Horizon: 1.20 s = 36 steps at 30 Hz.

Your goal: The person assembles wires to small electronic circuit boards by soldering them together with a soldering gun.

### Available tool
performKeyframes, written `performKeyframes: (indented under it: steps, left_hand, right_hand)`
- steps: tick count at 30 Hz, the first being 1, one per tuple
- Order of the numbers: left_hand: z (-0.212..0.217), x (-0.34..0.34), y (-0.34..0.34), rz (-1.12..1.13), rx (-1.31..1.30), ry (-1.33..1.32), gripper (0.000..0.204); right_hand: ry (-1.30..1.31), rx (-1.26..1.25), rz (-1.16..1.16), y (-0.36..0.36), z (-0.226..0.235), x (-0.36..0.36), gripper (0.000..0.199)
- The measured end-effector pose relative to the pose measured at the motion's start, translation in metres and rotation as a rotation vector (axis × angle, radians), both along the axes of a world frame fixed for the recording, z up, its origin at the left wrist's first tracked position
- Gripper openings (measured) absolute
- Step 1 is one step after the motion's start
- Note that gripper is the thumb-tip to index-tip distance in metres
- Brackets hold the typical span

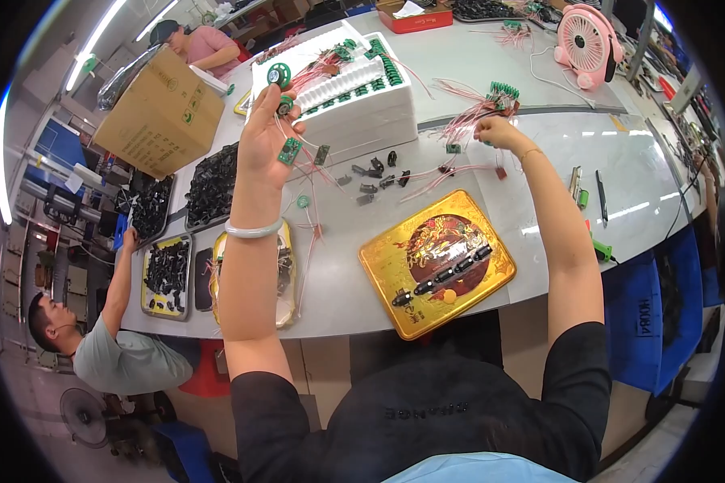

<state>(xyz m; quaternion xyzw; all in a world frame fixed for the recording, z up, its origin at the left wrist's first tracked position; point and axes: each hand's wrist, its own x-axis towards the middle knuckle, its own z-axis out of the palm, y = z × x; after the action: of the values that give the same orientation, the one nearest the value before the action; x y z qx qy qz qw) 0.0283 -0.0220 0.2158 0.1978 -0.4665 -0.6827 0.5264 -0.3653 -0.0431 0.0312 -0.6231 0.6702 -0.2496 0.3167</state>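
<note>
Raised over the left of the table, my left hand (266, 133) is closed on green round speakers (279, 76) with thin wires. Small green circuit boards (289, 150) dangle from those wires beside my wrist. My right hand (499, 135) reaches to the far right with its fingers pinched together; what lies between them is too small to name. Just beyond it sits a bundle of green coil-like parts (503, 95) with pink wires. Several small black parts (391, 181) are scattered between my arms. On a gold tin (370, 258) rests a diagonal row of black pieces (451, 274).
A white foam box (370, 125) full of green parts stands behind my left hand. Trays of black parts (166, 274) line the left side, near a co-worker (129, 346). A cardboard box (161, 109), a pink fan (588, 44) and a black pen-like tool (602, 196) surround the work area.
</note>
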Motion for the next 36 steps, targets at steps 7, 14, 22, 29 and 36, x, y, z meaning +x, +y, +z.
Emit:
performKeyframes:
  steps: [7,14,22,29,36]
  left_hand:
    - [-0.016,-0.023,-0.004,0.018,-0.011,-0.182,0.022]
    - [-0.053,-0.058,0.002,0.186,-0.383,-0.762,0.025]
    - [-0.058,-0.052,-0.008,0.19,-0.21,-0.777,0.022]
    - [-0.044,0.013,-0.033,0.23,-0.078,-0.486,0.017]
    - [-0.026,0.036,-0.029,0.282,-0.017,-0.311,0.017]
  right_hand:
    - [0.301,-0.094,0.045,0.005,-0.031,-0.011,0.019]
    - [-0.72,-0.354,0.182,0.062,0.137,0.146,0.034]
    - [-0.824,-0.277,0.071,0.034,0.093,0.141,0.025]
    - [-0.995,-0.228,-0.258,-0.001,0.041,0.1,0.02]
    - [-0.931,-0.205,-0.454,-0.028,-0.027,0.086,0.015]
